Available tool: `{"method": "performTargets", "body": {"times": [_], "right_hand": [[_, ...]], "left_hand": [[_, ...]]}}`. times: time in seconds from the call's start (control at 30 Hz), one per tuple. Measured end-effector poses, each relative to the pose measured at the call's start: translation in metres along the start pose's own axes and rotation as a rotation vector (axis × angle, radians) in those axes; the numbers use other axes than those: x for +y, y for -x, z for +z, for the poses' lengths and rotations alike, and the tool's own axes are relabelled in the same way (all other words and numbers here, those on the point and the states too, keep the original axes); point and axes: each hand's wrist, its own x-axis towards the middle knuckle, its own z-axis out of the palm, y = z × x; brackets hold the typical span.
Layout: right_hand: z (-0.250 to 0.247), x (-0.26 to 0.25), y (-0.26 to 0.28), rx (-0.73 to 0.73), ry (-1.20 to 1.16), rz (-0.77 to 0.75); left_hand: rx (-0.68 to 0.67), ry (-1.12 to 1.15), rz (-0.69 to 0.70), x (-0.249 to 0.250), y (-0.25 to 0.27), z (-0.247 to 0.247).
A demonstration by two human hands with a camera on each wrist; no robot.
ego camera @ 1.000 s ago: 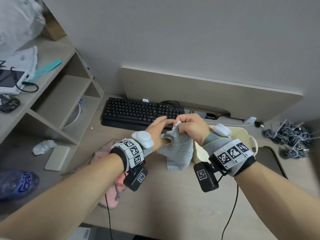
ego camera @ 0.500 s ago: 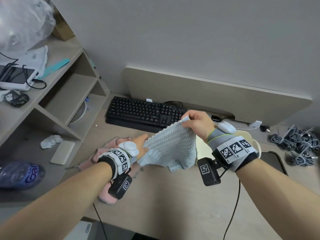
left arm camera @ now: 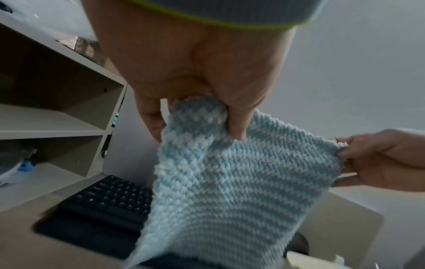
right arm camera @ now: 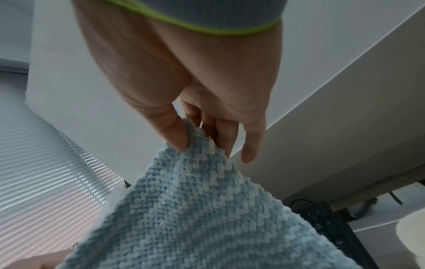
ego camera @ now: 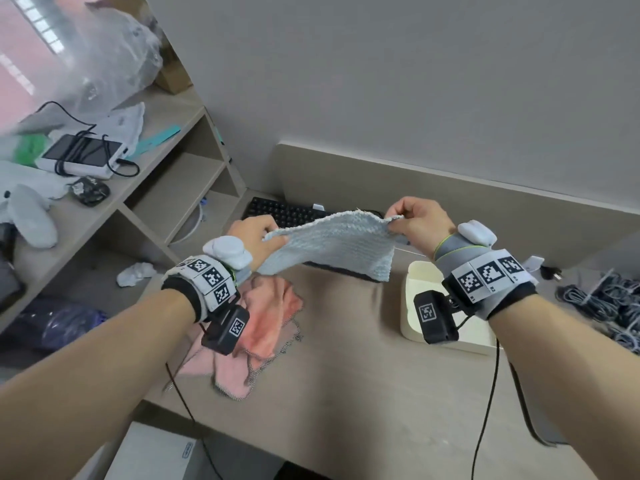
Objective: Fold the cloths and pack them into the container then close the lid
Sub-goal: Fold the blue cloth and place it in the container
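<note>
**Blue cloth held spread above the desk**

The left hand (ego camera: 256, 233) pinches one top corner of the blue knitted cloth (ego camera: 332, 247) between thumb and fingers; the right hand (ego camera: 420, 221) pinches the opposite corner. The cloth hangs spread between them, above the desk (ego camera: 346, 358) and in front of the keyboard (ego camera: 277, 211). On the desk, a pink cloth (ego camera: 270, 317) lies crumpled below the left hand; the cream container (ego camera: 412, 282), open, sits below the right wrist.
</note>
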Motion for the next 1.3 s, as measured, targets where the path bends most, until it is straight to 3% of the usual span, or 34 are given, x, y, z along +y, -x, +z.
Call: {"method": "performTargets", "body": {"times": [0.2,0.37,0.53,0.73,0.9,1.0,1.1,1.17,1.3], "right_hand": [[0.024,0.050,0.031,-0.220,0.231,0.107],[0.048,0.112,0.064,-0.416,0.436,0.227],[0.069,0.161,0.085,-0.515,0.569,0.360],[0.086,0.230,0.074,-0.498,0.673,0.436],[0.083,0.233,0.081,-0.499,0.613,0.568],[0.076,0.243,0.083,-0.443,0.468,0.667],[0.079,0.242,0.086,-0.315,0.173,0.715],[0.084,0.249,0.085,-0.199,0.070,0.733],[0.091,0.272,0.085,-0.119,-0.009,0.770]], "left_hand": [[-0.259,-0.097,0.006,-0.013,0.053,0.045],[-0.554,-0.214,-0.040,-0.035,0.100,0.098],[-0.707,-0.153,-0.089,-0.045,0.121,0.136],[-0.736,-0.102,-0.176,-0.051,0.107,0.149],[-0.668,-0.041,-0.179,-0.051,0.089,0.161],[-0.608,-0.020,-0.184,-0.054,0.073,0.172],[-0.574,0.016,-0.233,-0.055,0.054,0.180],[-0.558,0.046,-0.270,-0.059,0.042,0.187],[-0.486,0.131,-0.307,-0.064,0.024,0.195]]}}
